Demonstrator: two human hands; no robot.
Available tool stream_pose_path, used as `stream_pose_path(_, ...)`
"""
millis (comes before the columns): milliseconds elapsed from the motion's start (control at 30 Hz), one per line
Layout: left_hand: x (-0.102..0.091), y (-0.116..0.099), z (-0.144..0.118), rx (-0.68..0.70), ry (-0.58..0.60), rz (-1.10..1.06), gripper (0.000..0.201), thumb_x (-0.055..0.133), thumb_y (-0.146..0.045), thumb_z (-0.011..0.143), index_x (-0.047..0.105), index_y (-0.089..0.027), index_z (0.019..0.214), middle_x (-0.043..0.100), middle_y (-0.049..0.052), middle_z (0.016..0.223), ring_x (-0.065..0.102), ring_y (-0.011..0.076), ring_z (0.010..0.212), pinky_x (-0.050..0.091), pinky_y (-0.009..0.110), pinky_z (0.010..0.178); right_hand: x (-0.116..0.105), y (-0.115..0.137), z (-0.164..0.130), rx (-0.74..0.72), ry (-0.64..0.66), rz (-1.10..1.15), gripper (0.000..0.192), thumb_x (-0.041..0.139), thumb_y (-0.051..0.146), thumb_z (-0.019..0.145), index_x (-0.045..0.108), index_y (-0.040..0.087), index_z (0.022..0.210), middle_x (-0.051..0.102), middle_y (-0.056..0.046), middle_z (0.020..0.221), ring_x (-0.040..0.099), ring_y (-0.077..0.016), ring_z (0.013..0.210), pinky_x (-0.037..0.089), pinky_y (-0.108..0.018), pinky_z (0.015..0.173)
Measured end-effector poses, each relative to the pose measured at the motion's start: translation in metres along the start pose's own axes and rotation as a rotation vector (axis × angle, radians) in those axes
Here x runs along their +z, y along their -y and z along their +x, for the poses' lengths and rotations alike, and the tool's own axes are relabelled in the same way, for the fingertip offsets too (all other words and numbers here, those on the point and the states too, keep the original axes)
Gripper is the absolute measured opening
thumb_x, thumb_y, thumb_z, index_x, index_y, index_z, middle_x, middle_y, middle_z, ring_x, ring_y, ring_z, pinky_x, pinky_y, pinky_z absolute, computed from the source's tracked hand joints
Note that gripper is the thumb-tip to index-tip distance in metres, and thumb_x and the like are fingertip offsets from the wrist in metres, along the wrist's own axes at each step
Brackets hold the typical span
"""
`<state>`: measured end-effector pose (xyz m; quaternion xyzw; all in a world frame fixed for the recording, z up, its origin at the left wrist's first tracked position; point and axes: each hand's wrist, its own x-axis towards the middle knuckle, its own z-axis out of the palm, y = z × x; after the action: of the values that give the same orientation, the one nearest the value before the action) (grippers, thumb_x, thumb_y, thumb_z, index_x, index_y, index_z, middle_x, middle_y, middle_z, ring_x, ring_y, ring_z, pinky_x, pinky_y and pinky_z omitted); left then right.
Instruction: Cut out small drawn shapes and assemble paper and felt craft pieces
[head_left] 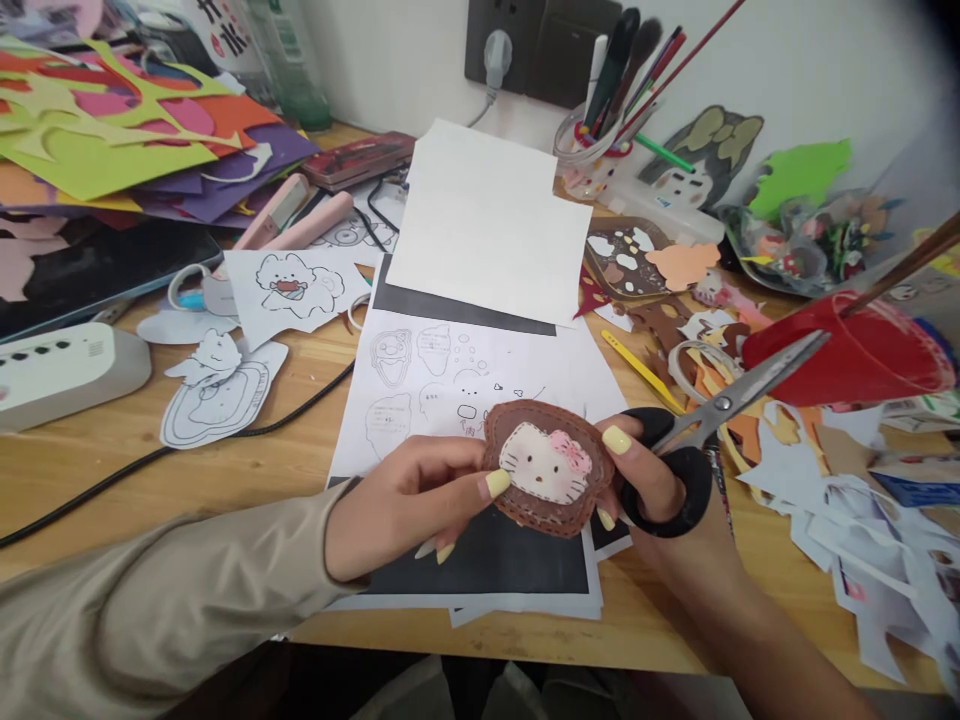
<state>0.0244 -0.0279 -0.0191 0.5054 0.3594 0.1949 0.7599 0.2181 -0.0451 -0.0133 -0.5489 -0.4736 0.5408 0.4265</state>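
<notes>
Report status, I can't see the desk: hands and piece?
Left hand pinches brown cat patch. Right hand grips black scissors, blades shut, also touching patch. Nothing in between.

We see blank white sheets (pixel 491 215) mid-desk, coloured paper stack (pixel 120 130) far left, pen cup (pixel 600 145) by the wall socket (pixel 499 45), red cup (pixel 862 350) right, paper offcuts (pixel 862 520) beside it, black cable (pixel 172 455) across wooden desk (pixel 247 500).

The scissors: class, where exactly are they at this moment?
In the head view, the scissors are right of centre, black handles in the right hand, blades pointing up-right toward the red cup, beside the brown cat-face patch pinched by both hands.
</notes>
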Motion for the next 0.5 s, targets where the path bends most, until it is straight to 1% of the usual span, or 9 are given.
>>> stream_pose_path(67, -0.0003, 0.0030, 0.0005, 0.033, -0.039, 0.009, 0.027, 0.043, -0.032, 0.079, 0.046, -0.011, 0.062, 0.038, -0.007, 0.038, 0.033, 0.0007, 0.036, 0.024, 0.012, 0.039, -0.0015, -0.0005, -0.0006, -0.028, 0.009, -0.036, 0.020, 0.050, 0.036, 0.074, 0.054, 0.021, 0.062, 0.047, 0.004, 0.037, 0.040, -0.0082, 0.033, 0.029, -0.022, 0.032)
stream_pose_path(167, -0.0010, 0.0049, 0.0010, 0.036, -0.066, 0.032, 0.029, 0.042, -0.033, 0.080, 0.044, -0.011, 0.060, 0.040, -0.006, 0.040, 0.035, 0.0012, 0.038, 0.026, 0.013, 0.040, -0.0039, -0.0017, -0.0006, -0.032, 0.023, -0.131, 0.009, 0.054, 0.032, 0.072, 0.054, 0.023, 0.073, 0.050, 0.005, 0.039, 0.043, -0.0081, 0.034, 0.032, -0.021, 0.034)
stream_pose_path(300, -0.0011, 0.0019, 0.0015, -0.011, -0.031, 0.079, 0.029, 0.040, -0.031, 0.080, 0.041, -0.012, 0.058, 0.041, -0.005, 0.042, 0.035, 0.0023, 0.038, 0.028, 0.014, 0.041, -0.0047, -0.0032, 0.0000, -0.032, 0.029, -0.227, 0.008, 0.054, 0.029, 0.073, 0.051, 0.021, 0.072, 0.049, 0.006, 0.039, 0.042, -0.0076, 0.034, 0.033, -0.020, 0.034)
stream_pose_path(500, -0.0002, -0.0018, 0.0023, -0.017, -0.020, 0.097, 0.024, 0.039, -0.029, 0.080, 0.044, -0.012, 0.063, 0.040, -0.006, 0.040, 0.034, 0.0034, 0.038, 0.027, 0.015, 0.041, -0.0041, -0.0041, -0.0012, -0.057, 0.009, -0.239, 0.006, 0.053, 0.027, 0.073, 0.050, 0.022, 0.074, 0.049, 0.005, 0.042, 0.044, -0.0088, 0.037, 0.034, -0.022, 0.036)
